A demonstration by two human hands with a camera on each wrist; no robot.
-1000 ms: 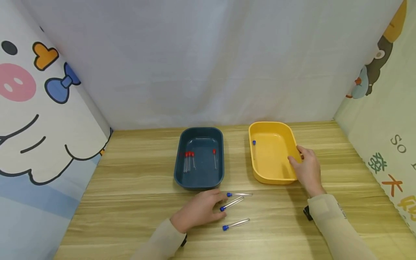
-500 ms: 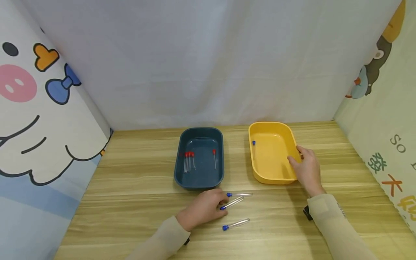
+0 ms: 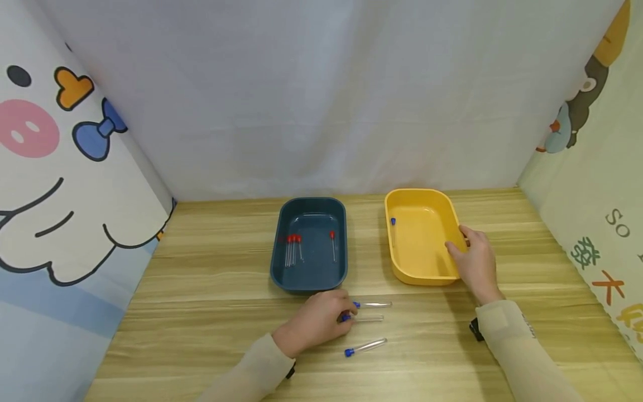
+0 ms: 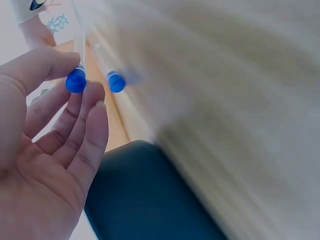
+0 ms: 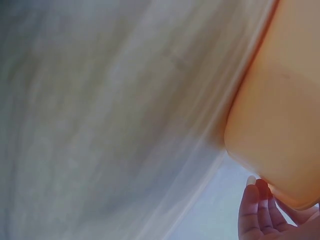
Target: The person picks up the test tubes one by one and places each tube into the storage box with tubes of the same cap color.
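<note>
Between thumb and fingers, my left hand [image 3: 318, 319] pinches a blue-capped test tube [image 4: 76, 79] near its cap, low over the table. Just beyond it lies another blue-capped test tube [image 3: 374, 305], whose cap [image 4: 116, 81] also shows in the left wrist view. A third blue-capped test tube [image 3: 366, 347] lies nearer the front. My right hand [image 3: 474, 265] grips the right wall of a yellow tray [image 3: 424, 279], thumb over the rim and fingers outside. Along the tray's left inner side rests one blue-capped tube [image 3: 393, 222].
Left of the yellow tray stands a dark blue tray [image 3: 308, 287] with several red-capped tubes [image 3: 291, 251] inside, one of them apart on the right. A pale curtain [image 3: 351, 111] hangs behind the wooden table [image 3: 211, 268], with printed cloths at both sides.
My left hand has closed on the middle test tube, which has swung from slanting to nearly level. The far blue-capped tube has shifted slightly. My right hand keeps its place on the yellow tray.
</note>
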